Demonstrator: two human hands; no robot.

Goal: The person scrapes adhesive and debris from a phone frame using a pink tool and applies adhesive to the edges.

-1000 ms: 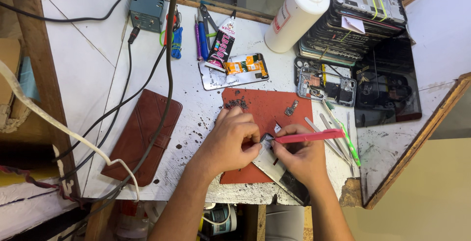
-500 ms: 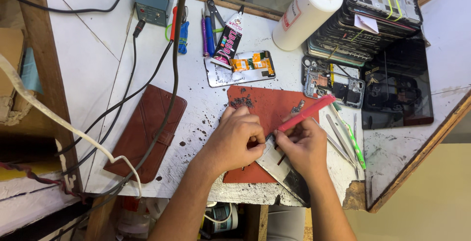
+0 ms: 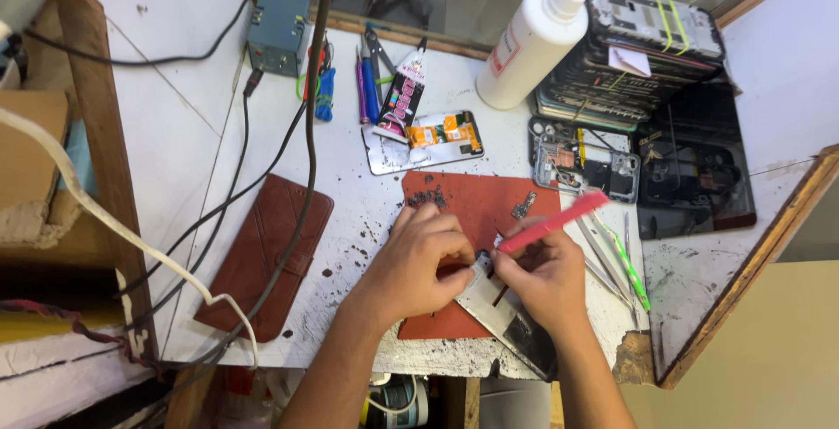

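My left hand (image 3: 426, 260) presses down on a thin grey phone part (image 3: 507, 315) that lies on a red-brown work mat (image 3: 472, 197), its fingers curled over the part's upper end. My right hand (image 3: 546, 276) grips a pink flat tool (image 3: 559, 219) whose tip meets the part right beside my left fingers. The tool's handle points up and to the right. The contact spot is mostly hidden by my fingers.
On the white bench lie a brown phone wallet case (image 3: 266, 254), a glue tube (image 3: 400, 101), an opened phone (image 3: 428, 141), a white bottle (image 3: 533, 40), a stack of phone frames (image 3: 638, 53), tweezers (image 3: 607, 254), cables and a small blue box (image 3: 278, 34).
The pink tool swung from lying level to pointing up and right. My hands stayed over the grey part; the view shifted slightly.
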